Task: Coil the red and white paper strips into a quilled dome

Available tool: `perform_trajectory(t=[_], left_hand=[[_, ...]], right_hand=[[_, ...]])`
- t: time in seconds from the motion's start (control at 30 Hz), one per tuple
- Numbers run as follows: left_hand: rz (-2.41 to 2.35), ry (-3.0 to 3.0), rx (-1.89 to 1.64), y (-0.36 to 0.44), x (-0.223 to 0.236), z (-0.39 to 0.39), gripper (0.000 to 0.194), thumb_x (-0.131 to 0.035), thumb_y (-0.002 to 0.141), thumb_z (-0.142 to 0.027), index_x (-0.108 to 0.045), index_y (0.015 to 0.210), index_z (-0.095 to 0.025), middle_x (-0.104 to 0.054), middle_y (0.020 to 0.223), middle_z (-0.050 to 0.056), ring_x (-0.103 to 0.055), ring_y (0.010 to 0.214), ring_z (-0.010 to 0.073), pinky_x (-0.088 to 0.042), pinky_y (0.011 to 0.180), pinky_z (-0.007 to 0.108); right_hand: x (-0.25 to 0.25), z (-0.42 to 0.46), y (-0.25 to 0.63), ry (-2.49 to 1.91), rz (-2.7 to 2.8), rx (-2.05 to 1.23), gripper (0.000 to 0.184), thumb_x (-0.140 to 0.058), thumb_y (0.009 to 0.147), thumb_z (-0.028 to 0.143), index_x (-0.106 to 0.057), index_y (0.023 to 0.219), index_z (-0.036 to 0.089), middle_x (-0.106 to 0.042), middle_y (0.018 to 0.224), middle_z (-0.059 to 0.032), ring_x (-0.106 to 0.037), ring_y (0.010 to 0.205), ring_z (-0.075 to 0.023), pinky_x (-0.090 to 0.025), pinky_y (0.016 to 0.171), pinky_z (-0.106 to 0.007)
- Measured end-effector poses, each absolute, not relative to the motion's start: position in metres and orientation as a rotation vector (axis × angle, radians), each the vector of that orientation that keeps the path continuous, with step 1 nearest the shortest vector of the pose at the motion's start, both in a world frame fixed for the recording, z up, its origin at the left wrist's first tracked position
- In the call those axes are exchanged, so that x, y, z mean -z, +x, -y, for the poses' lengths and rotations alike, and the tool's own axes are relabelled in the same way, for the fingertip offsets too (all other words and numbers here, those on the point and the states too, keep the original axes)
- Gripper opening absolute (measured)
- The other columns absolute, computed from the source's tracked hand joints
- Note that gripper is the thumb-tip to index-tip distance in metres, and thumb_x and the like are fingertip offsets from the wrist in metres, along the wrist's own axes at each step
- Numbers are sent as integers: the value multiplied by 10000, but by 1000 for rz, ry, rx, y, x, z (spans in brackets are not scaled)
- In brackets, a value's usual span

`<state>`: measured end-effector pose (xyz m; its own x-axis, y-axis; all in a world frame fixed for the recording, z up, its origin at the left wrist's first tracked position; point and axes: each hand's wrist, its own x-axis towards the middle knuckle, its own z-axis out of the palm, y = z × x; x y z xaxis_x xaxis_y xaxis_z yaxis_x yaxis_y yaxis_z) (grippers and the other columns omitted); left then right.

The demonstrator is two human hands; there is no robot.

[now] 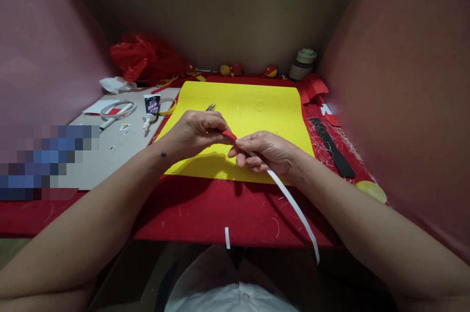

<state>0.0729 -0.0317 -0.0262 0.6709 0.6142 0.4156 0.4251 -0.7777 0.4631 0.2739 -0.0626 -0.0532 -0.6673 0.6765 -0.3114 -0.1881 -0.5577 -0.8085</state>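
Observation:
My left hand pinches a small red ridged piece, apparently corrugated paper, above a yellow corrugated sheet. Close against it, my right hand has thumb and fingers closed on a long white strip. The strip runs out beneath that hand and hangs in a curve past the table's front edge. Where the strip meets the red piece, my fingertips hide the contact. Just beyond my left hand, the dark tips of a tool show on the sheet.
On the grey board at left lie a glue tube and a coiled band. A black strip rests among loose threads at right. A red plastic bag and a lidded container stand behind. A short white strip overhangs the front edge.

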Motion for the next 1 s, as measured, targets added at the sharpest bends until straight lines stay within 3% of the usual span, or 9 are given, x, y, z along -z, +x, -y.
perform_trajectory(t=[0.1,0.27,0.5,0.7,1.0], left_hand=[[-808,2652,-822,73,26,33,173,-604,831,-280,-656,745,-139,-646,703,41,-562,595,99,-414,547,198],[-777,2841,-786,76,24,39,171,-554,865,-233,-643,754,-138,-647,731,37,-580,605,91,-412,551,182],[-856,2987,-621,80,22,49,221,-499,897,-216,-626,744,-119,-618,760,55,-564,632,107,-415,567,212],[-797,2462,-783,81,16,51,94,-620,815,-217,-659,776,-141,-659,792,42,-610,702,111,-471,634,202],[-835,2244,-918,88,16,61,77,-618,801,-154,-668,744,-142,-658,633,-5,-597,543,70,-472,524,151]], right_hand=[[48,64,272,-892,1066,-2244,304,-544,896,296,-652,764,45,-591,509,-6,-212,326,0,-186,301,-120],[47,65,268,-989,1130,-2178,449,-602,827,492,-641,722,57,-591,488,-14,-188,328,-2,-198,298,-139],[51,67,267,-1017,1206,-2109,372,-676,774,432,-625,713,69,-603,492,-16,-198,322,-2,-183,306,-149],[46,68,269,-833,1300,-2090,375,-639,786,461,-638,732,90,-638,545,-29,-196,339,-7,-206,329,-151],[44,70,270,-716,1317,-2110,333,-618,812,445,-646,762,118,-640,587,-15,-175,355,-9,-183,332,-149]])
